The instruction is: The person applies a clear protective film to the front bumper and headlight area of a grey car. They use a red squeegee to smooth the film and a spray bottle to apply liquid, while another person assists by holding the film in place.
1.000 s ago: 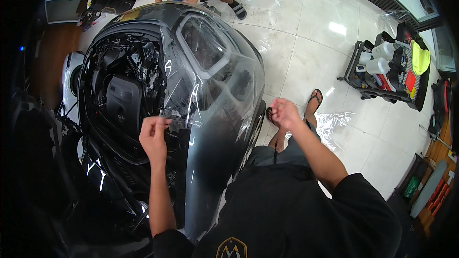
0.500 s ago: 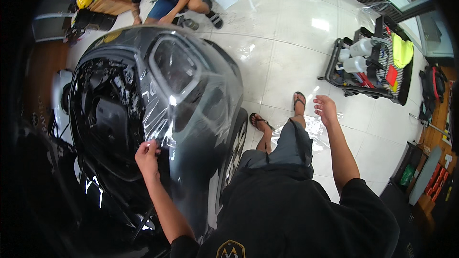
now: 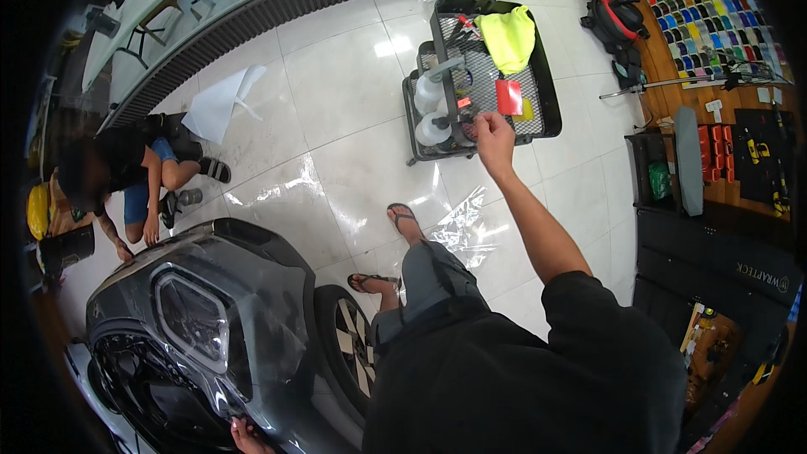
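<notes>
At the lower edge my left hand point(image 3: 247, 437) has its fingers curled at the rim of the grey car front, pinching the edge of a clear film point(image 3: 220, 399). The film lies over the front panel around the headlight point(image 3: 192, 319). My right arm stretches out to a black trolley point(image 3: 551, 88). There my right hand point(image 3: 494, 139) is closed beside a red card point(image 3: 508, 97) and the white spray bottles point(image 3: 432, 129). What its fingers hold, if anything, is hidden.
Another person point(image 3: 126, 172) crouches at the car's far side, hands at its edge. A yellow-green cloth point(image 3: 508, 40) lies in the trolley. Clear film point(image 3: 462, 227) lies on the floor by my feet, and a white sheet point(image 3: 223, 105) farther off. A wheel point(image 3: 349, 336) stands beside my legs.
My view has swung right toward the trolley. My right hand, open over the floor before, has reached the trolley and closed. My left hand stays at the film on the car.
</notes>
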A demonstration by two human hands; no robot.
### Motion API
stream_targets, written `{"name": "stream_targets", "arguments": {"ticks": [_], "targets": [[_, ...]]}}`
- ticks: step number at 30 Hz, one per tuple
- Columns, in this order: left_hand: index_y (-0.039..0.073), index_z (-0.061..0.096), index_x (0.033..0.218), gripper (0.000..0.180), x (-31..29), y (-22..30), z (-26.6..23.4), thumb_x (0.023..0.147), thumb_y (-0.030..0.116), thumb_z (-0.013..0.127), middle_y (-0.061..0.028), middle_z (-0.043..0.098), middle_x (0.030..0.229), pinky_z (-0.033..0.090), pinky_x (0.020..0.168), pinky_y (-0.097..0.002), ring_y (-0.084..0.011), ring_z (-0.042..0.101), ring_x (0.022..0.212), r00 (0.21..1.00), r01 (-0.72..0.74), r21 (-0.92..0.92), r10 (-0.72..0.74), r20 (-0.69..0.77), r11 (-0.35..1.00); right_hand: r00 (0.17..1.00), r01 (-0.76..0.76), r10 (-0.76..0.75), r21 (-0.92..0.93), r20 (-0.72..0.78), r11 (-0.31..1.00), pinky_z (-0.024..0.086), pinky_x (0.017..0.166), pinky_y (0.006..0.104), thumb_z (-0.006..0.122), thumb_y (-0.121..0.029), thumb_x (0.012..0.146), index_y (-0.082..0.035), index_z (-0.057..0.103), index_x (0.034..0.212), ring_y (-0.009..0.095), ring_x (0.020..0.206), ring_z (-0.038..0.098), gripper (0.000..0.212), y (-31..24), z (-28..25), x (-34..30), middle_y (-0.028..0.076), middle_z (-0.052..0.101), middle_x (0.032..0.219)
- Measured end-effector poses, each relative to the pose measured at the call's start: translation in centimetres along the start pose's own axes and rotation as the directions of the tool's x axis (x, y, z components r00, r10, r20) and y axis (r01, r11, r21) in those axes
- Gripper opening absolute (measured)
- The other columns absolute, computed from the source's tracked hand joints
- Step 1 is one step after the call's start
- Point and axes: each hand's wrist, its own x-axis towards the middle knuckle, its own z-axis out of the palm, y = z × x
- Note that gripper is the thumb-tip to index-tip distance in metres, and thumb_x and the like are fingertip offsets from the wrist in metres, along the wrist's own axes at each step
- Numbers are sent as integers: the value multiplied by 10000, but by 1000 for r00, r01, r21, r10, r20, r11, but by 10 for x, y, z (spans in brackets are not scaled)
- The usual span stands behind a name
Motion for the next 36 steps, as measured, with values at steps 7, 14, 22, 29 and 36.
{"name": "stream_targets", "arguments": {"ticks": [7, 14, 22, 29, 36], "targets": [[-39, 698, 1073, 211, -2, -13, 7, 964, 114, 603, -111, 689, 896, 466, 607, -305, -190, 588, 707, 999, 5, 14, -4, -34, 1000, 997, 68, -75, -476, 4, 877, 536, 799, 477, 599, -118, 894, 17, 682, 1025, 397, 887, 700, 206, 52, -37, 79, 247, 707, 911], [64, 681, 1042, 162, 3, -63, -39, 994, 217, 659, 24, 591, 812, 479, 708, -261, -87, 522, 718, 985, -92, -331, 135, 108, 939, 982, -84, 186, -893, 0, 443, 368, 1056, 640, 681, -488, 858, 3, 583, 1270, 457, 1267, 513, 649, 94, -19, 164, 269, 542, 1329], [79, 707, 1078, 258, 4, -17, 57, 915, 267, 773, 5, 715, 916, 412, 699, -246, -75, 585, 787, 995, -86, -22, 85, -44, 996, 980, -95, 197, -873, 2, 479, 471, 1037, 548, 903, -496, 652, -43, 532, 1369, 417, 1248, 579, 926, 116, -100, 218, 212, 595, 1366], [62, 711, 1153, 286, 8, -30, 70, 955, 269, 720, -13, 722, 948, 425, 714, -242, -64, 584, 797, 995, -98, -78, 100, 27, 992, 998, -23, 56, -737, 20, 675, 495, 1040, 446, 923, -338, 674, -60, 424, 1381, 377, 1204, 625, 909, 114, -115, 206, 200, 603, 1314], [83, 678, 1205, 345, 62, -82, 16, 1003, 360, 644, -5, 716, 1051, 421, 799, -287, -88, 585, 903, 992, -95, -6, 95, 85, 995, 926, 363, -352, -563, 133, 743, 474, 1018, 480, 731, -158, 825, 23, 516, 1394, 422, 1155, 611, 635, 86, -57, 187, 276, 642, 1223]]}}
